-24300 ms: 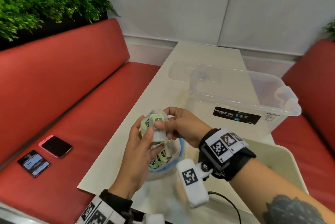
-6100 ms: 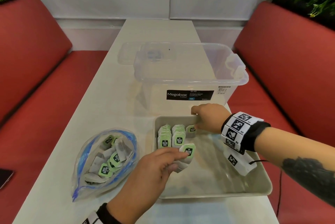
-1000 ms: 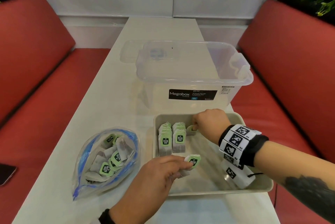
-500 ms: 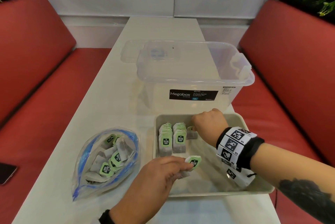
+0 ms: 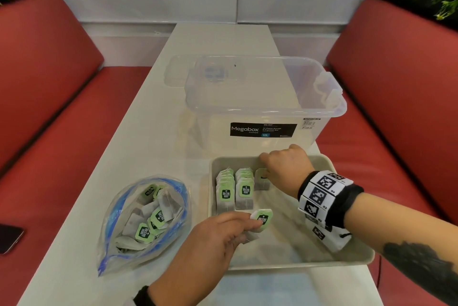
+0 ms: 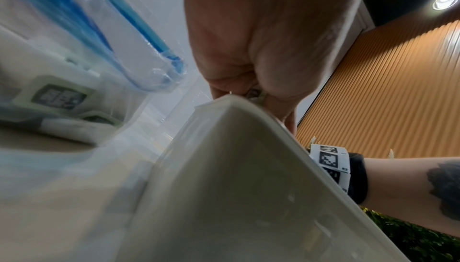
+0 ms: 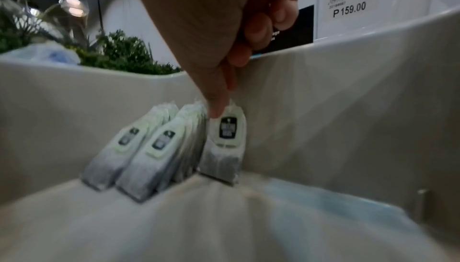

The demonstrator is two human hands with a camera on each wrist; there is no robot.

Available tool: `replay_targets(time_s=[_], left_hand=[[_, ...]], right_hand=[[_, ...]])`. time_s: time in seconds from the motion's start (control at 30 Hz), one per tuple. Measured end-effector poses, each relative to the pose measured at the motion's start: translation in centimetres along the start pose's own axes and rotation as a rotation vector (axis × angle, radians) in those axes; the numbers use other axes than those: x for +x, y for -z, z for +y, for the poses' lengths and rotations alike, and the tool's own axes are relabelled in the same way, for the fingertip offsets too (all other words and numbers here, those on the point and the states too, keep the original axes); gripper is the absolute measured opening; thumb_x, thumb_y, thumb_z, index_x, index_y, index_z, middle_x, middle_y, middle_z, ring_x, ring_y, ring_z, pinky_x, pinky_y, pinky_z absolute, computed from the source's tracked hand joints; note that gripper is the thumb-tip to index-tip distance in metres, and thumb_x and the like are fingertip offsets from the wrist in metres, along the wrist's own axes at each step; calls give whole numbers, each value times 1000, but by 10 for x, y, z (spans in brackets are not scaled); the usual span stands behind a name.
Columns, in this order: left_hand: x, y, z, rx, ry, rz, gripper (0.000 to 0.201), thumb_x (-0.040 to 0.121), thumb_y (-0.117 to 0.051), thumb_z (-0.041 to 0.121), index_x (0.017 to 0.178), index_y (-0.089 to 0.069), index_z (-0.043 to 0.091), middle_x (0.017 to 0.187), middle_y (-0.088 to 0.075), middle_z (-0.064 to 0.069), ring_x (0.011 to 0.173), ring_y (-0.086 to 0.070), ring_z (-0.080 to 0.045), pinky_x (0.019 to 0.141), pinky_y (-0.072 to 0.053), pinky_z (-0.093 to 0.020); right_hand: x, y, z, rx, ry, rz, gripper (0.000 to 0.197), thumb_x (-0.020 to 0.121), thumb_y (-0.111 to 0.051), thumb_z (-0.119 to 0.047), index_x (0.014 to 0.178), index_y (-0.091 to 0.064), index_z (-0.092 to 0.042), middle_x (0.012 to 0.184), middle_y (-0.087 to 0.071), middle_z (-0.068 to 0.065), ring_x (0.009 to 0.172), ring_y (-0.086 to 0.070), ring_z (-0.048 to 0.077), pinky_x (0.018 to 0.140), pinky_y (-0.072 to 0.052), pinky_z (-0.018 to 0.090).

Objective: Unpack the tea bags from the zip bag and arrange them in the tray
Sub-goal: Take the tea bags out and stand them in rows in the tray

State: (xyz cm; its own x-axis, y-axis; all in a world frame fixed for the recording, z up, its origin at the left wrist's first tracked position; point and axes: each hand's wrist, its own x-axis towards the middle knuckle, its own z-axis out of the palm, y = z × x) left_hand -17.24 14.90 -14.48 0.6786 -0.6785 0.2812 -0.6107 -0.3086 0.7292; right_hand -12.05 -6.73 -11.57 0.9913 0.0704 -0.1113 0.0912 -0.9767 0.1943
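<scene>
Tea bag (image 7: 225,144) upright against tray (image 7: 348,109) wall, tag uppermost, under right hand (image 7: 224,36).

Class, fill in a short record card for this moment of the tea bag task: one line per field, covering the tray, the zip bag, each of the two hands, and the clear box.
tray: on the table, two leaning rows of tea bags at its far left corner
third row: one tea bag started beside them
right hand: fingertips on that bag's top
left hand: pinches a loose tea bag over the tray
zip bag: open, left of the tray, tea bags inside
clear box: behind the tray, labelled Megabox
</scene>
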Motion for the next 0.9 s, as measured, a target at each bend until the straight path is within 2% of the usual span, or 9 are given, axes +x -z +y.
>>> replay_targets(time_s=[0.1, 0.2, 0.27, 0.33, 0.43, 0.57, 0.63, 0.77, 0.9], left_hand=[[3, 4, 1, -94, 29, 12, 46, 82, -59, 5, 115, -62, 37, 115, -50, 43, 107, -50, 17, 85, -36, 2], [10, 9, 3, -108, 54, 15, 47, 83, -55, 18, 119, -51, 48, 122, -48, 37, 109, -51, 14, 89, -36, -2], [14, 11, 2, -87, 63, 21, 47, 83, -54, 21, 119, -47, 51, 121, -46, 41, 109, -50, 15, 89, -35, -1], [16, 12, 1, -69, 70, 25, 46, 83, -55, 19, 119, -51, 48, 117, -49, 42, 109, -50, 15, 89, -35, -1], [16, 11, 0, -68, 76, 33, 42, 84, -61, 8, 111, -65, 41, 110, -58, 33, 108, -52, 13, 88, -37, -2], [18, 13, 2, -56, 119, 23, 46, 82, -64, -2, 101, -70, 39, 117, -48, 33, 108, -41, 27, 87, -31, 4], [20, 14, 5, -42, 132, -15, 48, 83, -64, -1, 104, -66, 42, 116, -45, 35, 105, -37, 32, 86, -28, 5], [22, 15, 11, -58, 131, -21, 57, 84, -63, 1, 103, -55, 54, 112, -50, 31, 108, -42, 23, 88, -29, 3], [18, 14, 5, -33, 144, -16, 55, 84, -63, 1, 104, -57, 52, 119, -48, 35, 114, -38, 23, 91, -28, 3]], right_hand=[[-6, 11, 0, 99, -13, 67, 28, 96, -40, -43, 97, -55, -19, 92, -67, 0, 84, -61, 26, 69, -34, 29], [-18, 28, -1, 351, 65, 125, 36, 94, -43, -51, 91, -60, -19, 80, -65, 0, 76, -57, 22, 62, -37, 30], [-29, 42, -2, 575, 166, 72, 34, 91, -49, -49, 87, -64, -19, 72, -62, -3, 68, -53, 16, 63, -42, 32], [-37, 54, -2, 694, 227, -44, 21, 87, -60, -43, 91, -67, -23, 73, -61, -9, 64, -51, 6, 67, -45, 30], [-41, 59, -2, 627, 267, -107, 11, 84, -68, -28, 94, -69, -23, 72, -58, -15, 62, -49, 0, 71, -44, 25], [-39, 61, 2, 638, 239, -11, 9, 83, -69, -27, 92, -71, -23, 69, -59, -15, 64, -51, 3, 72, -47, 29], [-39, 63, 4, 646, 224, 25, 10, 83, -69, -30, 92, -71, -26, 70, -61, -13, 63, -52, 3, 71, -48, 31], [-40, 66, 4, 581, 219, 74, 12, 82, -68, -38, 92, -71, -32, 72, -61, -14, 67, -54, 2, 70, -48, 30], [-31, 66, 14, 500, 152, 12, 10, 81, -70, -38, 89, -71, -34, 72, -63, -14, 64, -51, 0, 66, -44, 25]])
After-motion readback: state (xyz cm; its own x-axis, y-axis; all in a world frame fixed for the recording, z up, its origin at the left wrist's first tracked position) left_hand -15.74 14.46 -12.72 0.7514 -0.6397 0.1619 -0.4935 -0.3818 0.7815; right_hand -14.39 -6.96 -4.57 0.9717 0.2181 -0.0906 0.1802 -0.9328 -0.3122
